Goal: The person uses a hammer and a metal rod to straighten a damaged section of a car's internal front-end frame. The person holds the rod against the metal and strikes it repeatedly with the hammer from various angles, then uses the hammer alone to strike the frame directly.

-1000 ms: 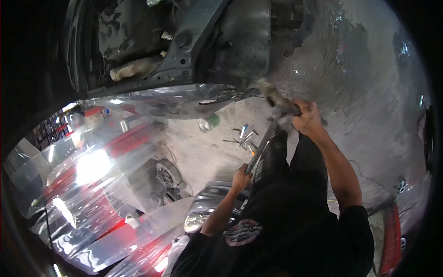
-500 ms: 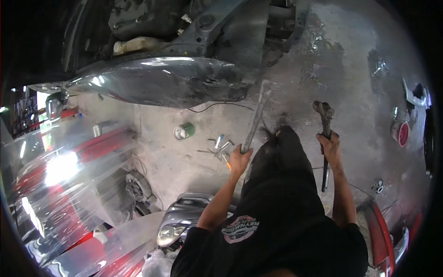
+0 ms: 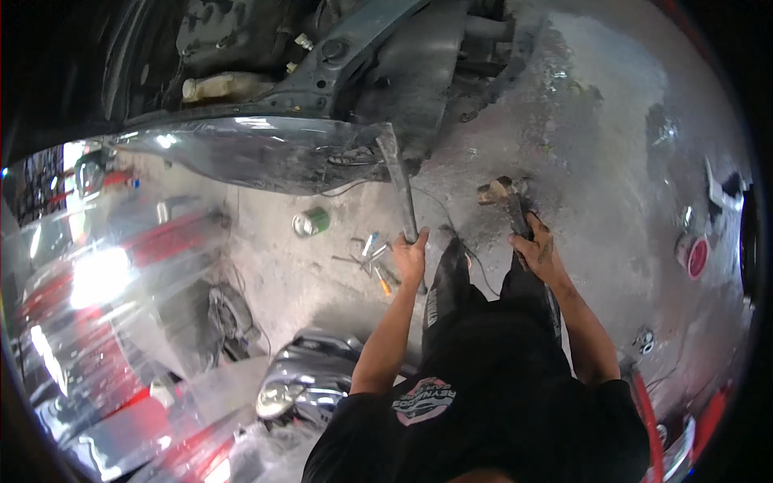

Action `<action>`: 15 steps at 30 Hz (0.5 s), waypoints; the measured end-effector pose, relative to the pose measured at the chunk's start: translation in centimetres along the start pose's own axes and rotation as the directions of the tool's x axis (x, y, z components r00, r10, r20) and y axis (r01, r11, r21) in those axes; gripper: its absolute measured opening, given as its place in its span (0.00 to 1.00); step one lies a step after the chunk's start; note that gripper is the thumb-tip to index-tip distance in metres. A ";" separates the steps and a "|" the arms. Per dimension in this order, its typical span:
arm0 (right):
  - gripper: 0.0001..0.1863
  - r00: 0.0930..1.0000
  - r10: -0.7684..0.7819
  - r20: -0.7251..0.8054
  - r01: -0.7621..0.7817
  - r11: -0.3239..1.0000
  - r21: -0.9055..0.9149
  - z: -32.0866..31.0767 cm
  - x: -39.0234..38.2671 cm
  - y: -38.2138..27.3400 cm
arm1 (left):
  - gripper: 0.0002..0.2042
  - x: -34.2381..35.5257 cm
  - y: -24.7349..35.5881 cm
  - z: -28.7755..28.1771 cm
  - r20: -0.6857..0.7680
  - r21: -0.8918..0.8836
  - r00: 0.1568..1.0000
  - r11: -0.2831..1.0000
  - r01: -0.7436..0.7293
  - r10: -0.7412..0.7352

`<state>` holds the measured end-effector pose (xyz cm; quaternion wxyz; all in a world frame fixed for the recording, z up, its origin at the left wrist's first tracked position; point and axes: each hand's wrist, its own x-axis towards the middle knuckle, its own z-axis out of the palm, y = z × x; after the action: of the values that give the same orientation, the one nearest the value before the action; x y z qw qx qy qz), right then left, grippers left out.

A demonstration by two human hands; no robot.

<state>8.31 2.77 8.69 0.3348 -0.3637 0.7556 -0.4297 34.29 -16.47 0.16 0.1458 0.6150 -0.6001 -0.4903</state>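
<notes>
My left hand (image 3: 410, 256) is closed around the lower end of a long flat metal bar (image 3: 399, 175). The bar's wide tip overlaps the right end of a dark, scuffed car fender (image 3: 266, 153); whether they touch I cannot tell. In my right hand (image 3: 536, 249) is a hammer (image 3: 516, 212), gripped by its dark handle. Its worn, brownish head points left, above the floor and right of the bar. Part of the handle is hidden by my fingers.
Above the fender lies the exposed car bay with a pale plastic bottle (image 3: 225, 86). A green-sided can (image 3: 310, 222) and several hand tools (image 3: 372, 256) lie on the floor. Plastic-wrapped red panels (image 3: 105, 282) fill the left. At right sits a red-rimmed container (image 3: 692, 256).
The bar's tip has swung left and up to the fender's end. My right hand has carried the hammer left, toward the bar. My legs have moved apart.
</notes>
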 end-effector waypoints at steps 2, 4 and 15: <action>0.23 0.995 -0.027 0.101 0.026 1.000 0.011 -1.1 2.0 4.5 | 0.19 0.2 2.7 3.4 -0.036 -0.157 0.992 0.981 0.117 -0.124; 0.24 0.976 -0.057 0.210 0.049 0.998 0.042 -1.9 4.1 6.3 | 0.17 0.6 3.5 6.4 -0.098 -0.101 0.982 0.983 0.154 -0.163; 0.36 0.656 0.524 0.543 -0.693 0.703 0.158 -4.7 12.3 20.7 | 0.08 4.2 9.8 18.4 -0.145 -0.718 0.964 0.694 0.052 -0.222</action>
<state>-7.29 1.95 -10.26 0.6888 -0.1082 0.6422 -0.3186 13.31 -14.95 -2.92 0.3991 0.6053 -0.2978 -0.6210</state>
